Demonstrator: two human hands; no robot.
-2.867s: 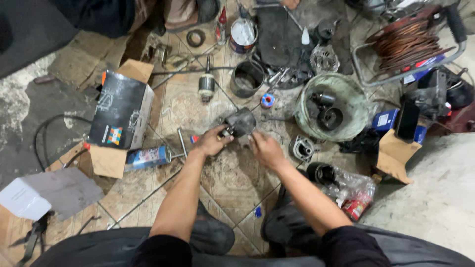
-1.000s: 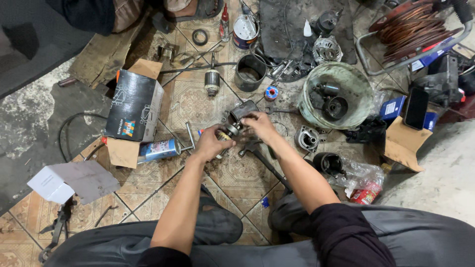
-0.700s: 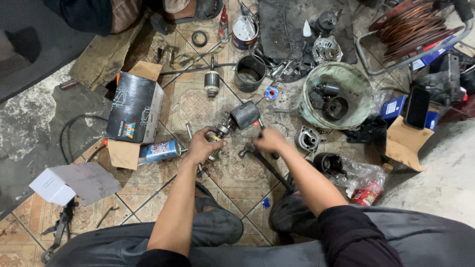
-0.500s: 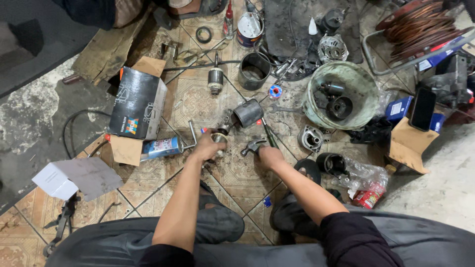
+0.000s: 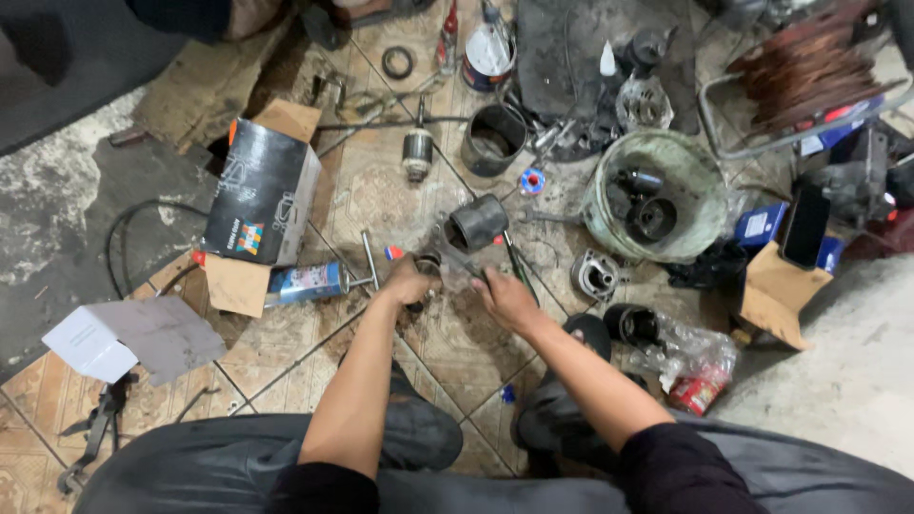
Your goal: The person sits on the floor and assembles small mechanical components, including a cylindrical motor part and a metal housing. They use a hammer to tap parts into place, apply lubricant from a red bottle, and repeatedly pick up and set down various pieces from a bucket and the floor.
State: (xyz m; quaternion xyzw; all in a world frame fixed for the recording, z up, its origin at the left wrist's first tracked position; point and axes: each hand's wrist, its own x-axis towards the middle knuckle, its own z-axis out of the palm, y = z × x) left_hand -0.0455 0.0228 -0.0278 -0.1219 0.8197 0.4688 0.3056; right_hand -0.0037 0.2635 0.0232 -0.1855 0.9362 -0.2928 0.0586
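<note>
My left hand (image 5: 407,283) is closed around a small metal motor part (image 5: 428,260) just above the tiled floor. My right hand (image 5: 505,297) is beside it, fingers curled on a thin dark tool (image 5: 517,265) whose tip points toward that part. A black cylindrical motor housing (image 5: 476,223) lies on its side on the floor just beyond both hands, apart from the part I hold. My knees in dark trousers sit under my forearms.
A black cardboard box (image 5: 262,190) and a spray can (image 5: 305,283) lie to the left. An armature (image 5: 417,152), a black cup (image 5: 493,143), a green bucket of parts (image 5: 609,205), a copper wire coil (image 5: 809,62) and a white box (image 5: 90,345) crowd the floor.
The black housing has come away from the small part and now lies on the floor. Both hands have drawn back toward me, the left keeping the small part.
</note>
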